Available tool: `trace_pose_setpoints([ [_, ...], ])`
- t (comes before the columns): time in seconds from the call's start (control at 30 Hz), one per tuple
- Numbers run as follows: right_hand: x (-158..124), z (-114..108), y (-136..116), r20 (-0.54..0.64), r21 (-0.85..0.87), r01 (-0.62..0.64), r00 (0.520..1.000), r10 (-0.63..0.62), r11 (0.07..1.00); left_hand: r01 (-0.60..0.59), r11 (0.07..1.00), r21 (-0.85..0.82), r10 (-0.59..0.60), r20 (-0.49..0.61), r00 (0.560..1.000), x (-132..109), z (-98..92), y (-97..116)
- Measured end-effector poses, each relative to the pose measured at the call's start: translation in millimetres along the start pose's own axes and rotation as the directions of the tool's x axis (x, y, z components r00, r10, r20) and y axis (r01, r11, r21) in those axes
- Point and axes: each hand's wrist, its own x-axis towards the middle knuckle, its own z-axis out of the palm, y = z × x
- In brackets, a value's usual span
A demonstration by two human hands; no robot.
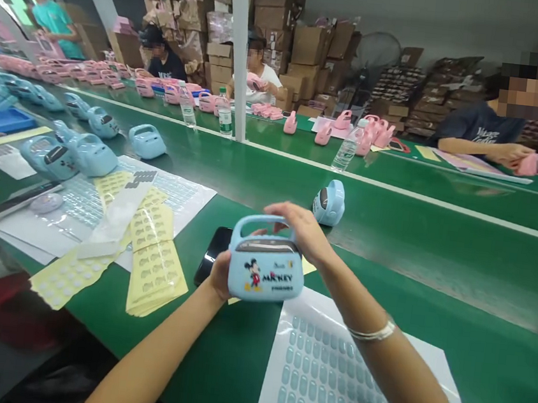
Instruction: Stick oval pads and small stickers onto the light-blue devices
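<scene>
A light blue plastic device (265, 278) shaped like a small handbag is held upright above the table. On its front are a cartoon mouse and the word Mickey, with a dark glossy strip above them. My left hand (221, 275) grips its left side, the fingers partly hidden behind it. Over the top right, my right hand (302, 230) curls its fingers around the handle area; its fingertips are partly hidden. Behind the device lies a black phone (215, 253). A white sheet of pale blue oval stickers (322, 374) is under my right forearm.
Yellow sticker sheets (156, 266) and white sheets lie at left, near several more blue devices (94, 154). One blue device (330, 203) stands on the green surface ahead. Past a white post (239, 51), water bottles (349, 147), pink devices and several people line the far side.
</scene>
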Motion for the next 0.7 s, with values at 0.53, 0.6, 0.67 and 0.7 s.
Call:
trace_pose_setpoints([
  [0.53,-34.7,76.6,69.4,0.076,-0.358,-0.161,0.977,0.200,0.920,-0.518,0.855,-0.036,0.462,-0.403,0.790,4.3,-1.0,50.3],
  [0.6,-30.9,70.7,66.5,0.133,-0.289,-0.197,0.961,0.243,0.937,-0.507,0.861,-0.054,0.446,-0.400,0.801,4.8,-0.2,49.4],
  [0.67,-27.8,62.5,64.7,0.220,-0.191,-0.223,0.939,0.263,0.956,-0.475,0.877,-0.067,0.413,-0.398,0.819,5.1,-0.2,49.1],
  [0.7,-26.5,57.7,63.9,0.268,-0.135,-0.230,0.928,0.259,0.964,-0.452,0.889,-0.072,0.389,-0.401,0.830,5.5,-0.6,49.1],
])
